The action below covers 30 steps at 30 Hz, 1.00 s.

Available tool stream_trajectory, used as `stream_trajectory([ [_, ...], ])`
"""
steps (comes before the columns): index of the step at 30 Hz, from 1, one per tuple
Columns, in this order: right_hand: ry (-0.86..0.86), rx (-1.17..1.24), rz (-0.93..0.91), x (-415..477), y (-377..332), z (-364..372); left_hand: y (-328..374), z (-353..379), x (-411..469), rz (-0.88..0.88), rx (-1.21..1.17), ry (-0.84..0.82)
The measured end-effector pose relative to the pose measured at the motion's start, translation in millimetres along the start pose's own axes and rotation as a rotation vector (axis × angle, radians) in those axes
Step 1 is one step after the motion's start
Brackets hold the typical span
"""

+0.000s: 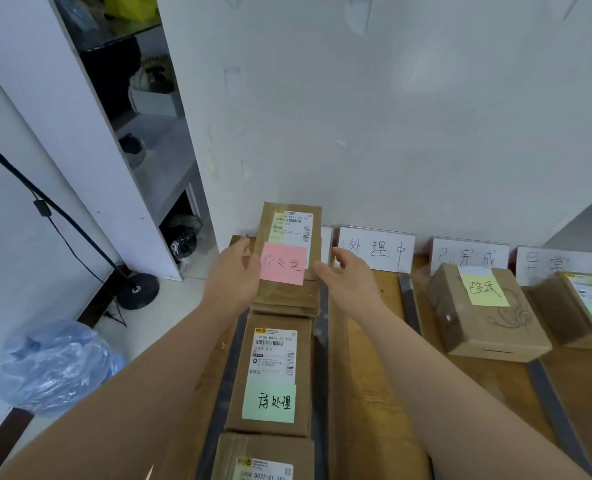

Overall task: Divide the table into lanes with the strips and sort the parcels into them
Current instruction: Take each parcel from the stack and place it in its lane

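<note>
Two bare forearms stretch over the wooden desk's (374, 393) left lane, past a green-noted cardboard parcel (270, 375). Left hand (232, 278) grips the pink-noted parcel's (287, 251) edge near the far edge; right hand (350, 278), fingers loosely curled, touches its other side.

Parcels (270, 372) line the leftmost lane; signs (377, 249) stand behind.

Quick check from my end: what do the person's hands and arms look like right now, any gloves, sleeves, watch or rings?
Both arms are bare from the bottom edge of the picture to the fingertips; no sleeve shows. The left hand and the right hand wear no gloves. No watch, band or bracelet shows at either wrist, and no ring is visible on the fingers in view. No tape, markings or cables on them.
</note>
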State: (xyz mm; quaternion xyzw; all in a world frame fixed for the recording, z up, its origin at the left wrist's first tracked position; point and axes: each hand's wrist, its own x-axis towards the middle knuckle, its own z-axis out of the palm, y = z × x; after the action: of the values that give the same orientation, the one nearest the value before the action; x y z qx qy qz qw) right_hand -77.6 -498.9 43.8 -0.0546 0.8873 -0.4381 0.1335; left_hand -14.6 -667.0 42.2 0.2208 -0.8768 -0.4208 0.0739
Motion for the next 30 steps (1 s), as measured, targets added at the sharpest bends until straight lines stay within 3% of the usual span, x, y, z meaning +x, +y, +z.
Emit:
stream_trajectory([
  [5,0.082,-0.212,-0.049,-18.8,8.5,-42.3,25.8,-10.7,-17.0,0.255,0.412,0.018],
  [9,0.114,-0.322,-0.075,-50.3,22.4,-77.7,60.9,0.3,-43.4,0.390,0.585,0.030],
  [18,0.232,-0.463,-0.012,-143.8,68.9,-167.2,126.6,67.6,-117.5,0.623,0.594,-0.043],
  [30,0.438,-0.512,0.154,-282.4,210.4,-332.7,260.8,217.3,-261.2,0.865,0.584,-0.140],
])
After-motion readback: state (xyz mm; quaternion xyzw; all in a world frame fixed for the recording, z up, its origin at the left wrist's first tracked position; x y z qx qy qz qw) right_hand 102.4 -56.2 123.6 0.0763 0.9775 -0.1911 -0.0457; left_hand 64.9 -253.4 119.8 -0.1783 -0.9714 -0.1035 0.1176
